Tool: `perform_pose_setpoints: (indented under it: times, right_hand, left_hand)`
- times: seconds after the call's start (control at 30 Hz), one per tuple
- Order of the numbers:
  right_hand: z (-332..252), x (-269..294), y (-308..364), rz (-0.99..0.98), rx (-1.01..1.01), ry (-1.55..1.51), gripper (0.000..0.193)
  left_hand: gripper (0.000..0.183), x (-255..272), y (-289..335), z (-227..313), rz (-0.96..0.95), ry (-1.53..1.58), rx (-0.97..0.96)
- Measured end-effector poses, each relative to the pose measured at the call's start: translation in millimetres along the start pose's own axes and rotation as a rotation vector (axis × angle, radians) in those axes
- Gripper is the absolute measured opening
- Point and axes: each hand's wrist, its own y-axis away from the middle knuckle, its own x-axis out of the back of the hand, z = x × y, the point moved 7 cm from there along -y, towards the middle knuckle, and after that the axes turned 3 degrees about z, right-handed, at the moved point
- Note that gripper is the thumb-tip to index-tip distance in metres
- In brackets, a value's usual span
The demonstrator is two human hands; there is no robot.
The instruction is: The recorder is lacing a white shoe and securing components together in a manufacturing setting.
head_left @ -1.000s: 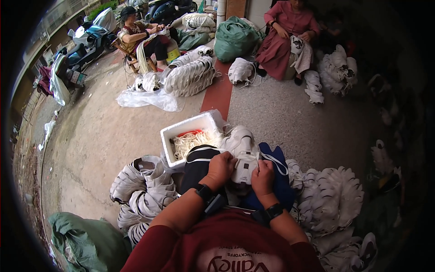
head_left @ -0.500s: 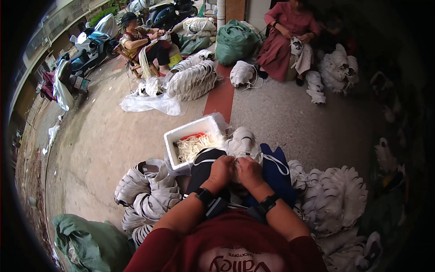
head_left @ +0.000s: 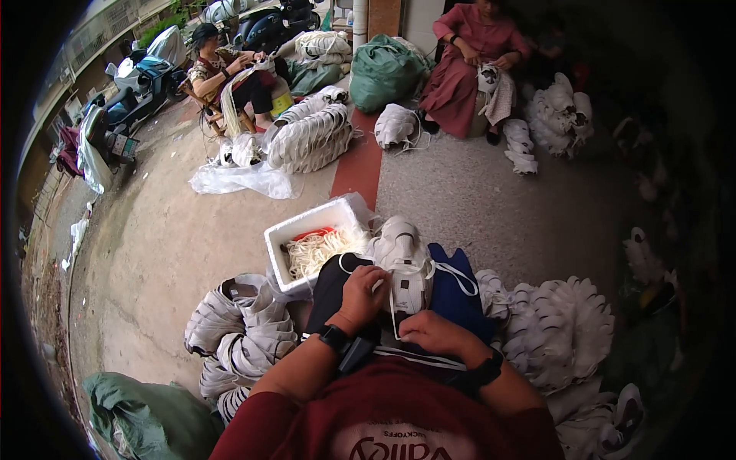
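Observation:
On my lap lies a white shoe upper [head_left: 400, 241], its dark-marked tongue [head_left: 408, 293] toward me. My left hand [head_left: 363, 297] is closed at the upper's left edge, with a bit of white lace showing at its fingertips. A white shoelace [head_left: 392, 308] runs down beside the tongue to my right hand [head_left: 438, 334], which pinches it close to my body. Another white loop [head_left: 460, 277] lies over the dark blue cloth [head_left: 464, 305] on my right thigh.
A white foam box [head_left: 277, 259] of pale laces stands ahead to the left. Stacked white uppers flank me at left [head_left: 249, 337] and right [head_left: 563, 326]. A green sack [head_left: 146, 418] sits at lower left. Two people work on uppers farther off, near a green bundle [head_left: 386, 73].
My hands were together over the upper; now they are apart. The right hand has come down toward my body with the lace, uncovering the tongue. The whole view has shifted slightly.

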Motion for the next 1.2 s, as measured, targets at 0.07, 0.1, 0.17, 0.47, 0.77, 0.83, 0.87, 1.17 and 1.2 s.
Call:
perform_pose_setpoints:
  times: [0.07,0.1,0.17,0.47,0.77,0.83,0.87,1.17,1.2]
  right_hand:
    - [10.2,32.1,11.1,0.229,-0.141,-0.133,0.009]
    - [6.8,47.2,12.8,0.393,-0.075,-0.114,0.007]
    - [6.3,54.7,7.3,0.458,-0.036,-0.11,0.008]
    - [14.2,52.8,-31.5,0.44,-0.197,0.897,0.007]
    - [25.5,27.7,-66.1,-0.047,-0.028,1.247,0.007]
    - [21.9,28.3,-60.2,-0.078,0.009,1.214,0.005]
    - [12.5,35.4,-55.5,0.056,0.032,1.011,0.005]
    - [-12.2,49.6,7.3,0.588,0.082,-0.105,0.008]
    - [-8.1,50.7,11.4,0.594,0.093,-0.111,0.008]
  left_hand:
    - [0.018,8.0,2.8,36.9,-0.006,0.131,-0.369]
    - [0.019,6.0,5.6,45.4,-0.074,0.23,-0.403]
    - [0.019,-2.5,9.6,53.5,-0.22,0.31,-0.392]
    - [0.011,-5.4,4.8,23.2,-0.033,-0.099,-0.289]
    - [0.006,-19.0,9.1,28.3,-0.243,-0.323,-0.435]
    - [0.006,-21.8,8.6,25.8,-0.263,-0.366,-0.412]
    - [0.006,-24.8,9.1,23.8,-0.287,-0.418,-0.4]
    - [0.014,-18.2,8.7,39.3,-0.191,-0.421,-0.422]
    - [0.014,-17.9,7.2,41.7,-0.191,-0.437,-0.427]
